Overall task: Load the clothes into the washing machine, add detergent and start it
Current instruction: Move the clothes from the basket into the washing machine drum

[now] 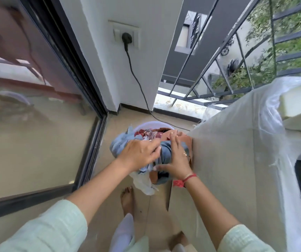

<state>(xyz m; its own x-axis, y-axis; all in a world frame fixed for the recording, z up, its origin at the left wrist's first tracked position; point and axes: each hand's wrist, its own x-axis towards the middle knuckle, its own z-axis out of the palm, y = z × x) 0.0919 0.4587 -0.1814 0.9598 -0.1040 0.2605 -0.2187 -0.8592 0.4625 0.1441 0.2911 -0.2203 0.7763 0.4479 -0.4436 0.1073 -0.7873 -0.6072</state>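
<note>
Clothes (166,151) heaped in a floor basket (153,123)
They are gripped by the left hand's (138,153) curled fingers and pressed by the right hand's (176,160) straight fingers; the basket is hemmed in by the plastic-wrapped washing machine (237,160).

Head-worn view, steeply down onto clothes (120,143)

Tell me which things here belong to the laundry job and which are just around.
Job: clothes, laundry basket, plastic-covered washing machine, probably the plug and cable running toward it.
Just around: glass door, balcony railing, plants outside.
</note>
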